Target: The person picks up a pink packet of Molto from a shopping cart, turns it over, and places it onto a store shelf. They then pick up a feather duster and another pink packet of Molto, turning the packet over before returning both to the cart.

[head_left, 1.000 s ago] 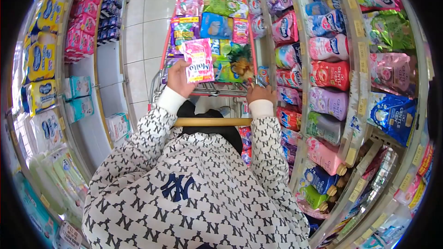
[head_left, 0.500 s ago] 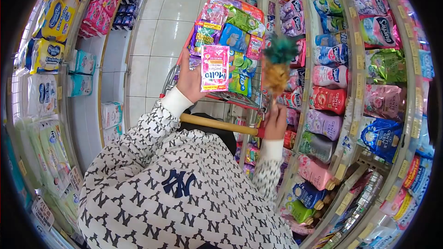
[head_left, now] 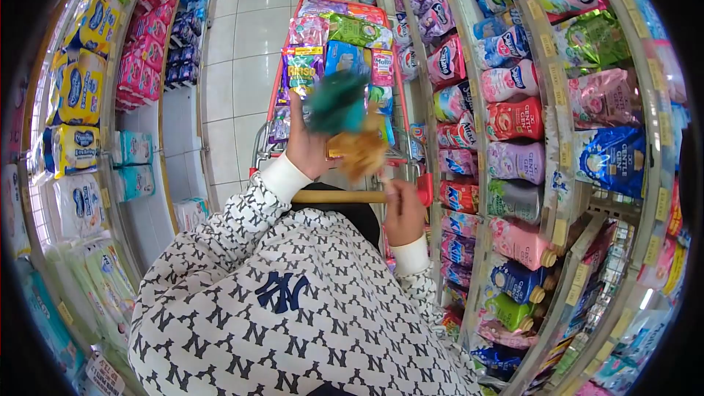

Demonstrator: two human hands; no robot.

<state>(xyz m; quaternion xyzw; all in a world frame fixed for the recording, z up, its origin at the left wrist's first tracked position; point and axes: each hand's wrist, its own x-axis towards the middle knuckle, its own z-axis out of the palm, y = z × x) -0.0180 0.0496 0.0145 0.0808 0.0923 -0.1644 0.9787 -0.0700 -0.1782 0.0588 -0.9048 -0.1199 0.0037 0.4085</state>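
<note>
white sweatshirt (head_left: pixel 293 323), dark-lettered, plain-cuffed

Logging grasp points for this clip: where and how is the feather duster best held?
Probably by the thin handle of the feather duster, approached from its near right side, where the right hand grips it. The fluffy, motion-blurred head points forward and left, leaving the handle toward that hand; loose feathers would likely give a poorer grip.

the right hand (head_left: pixel 405 213) grips a blurred duster (head_left: pixel 359 152), which partly hides the left hand (head_left: pixel 306 145); a loaded cart (head_left: pixel 425 188) stands ahead.
</note>
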